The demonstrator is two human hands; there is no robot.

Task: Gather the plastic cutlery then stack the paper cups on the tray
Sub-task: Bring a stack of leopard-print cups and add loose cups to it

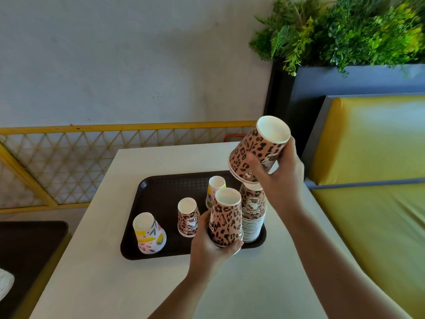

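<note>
From the head camera, a dark tray (161, 194) is seen lying on a white table (115, 284). A leopard-print cup (257, 150), upside down and tilted, is gripped by the right hand (282, 178) with fingers curled round its side, just above a tall stack of cups (253, 217) standing at the tray's right end. A second leopard-print cup (226, 217), also upside down, is held in the left hand (207, 247), the thumb and fingers wrapped round its lower rim, over the tray's near edge. Three more upturned cups are set on the tray: a small leopard cup (187, 217), a floral cup (150, 234) at the left, and a yellow-patterned cup (215, 187) behind. A green bench (372, 169) is placed to the right of the table, with plants (345, 31) above it.
</note>
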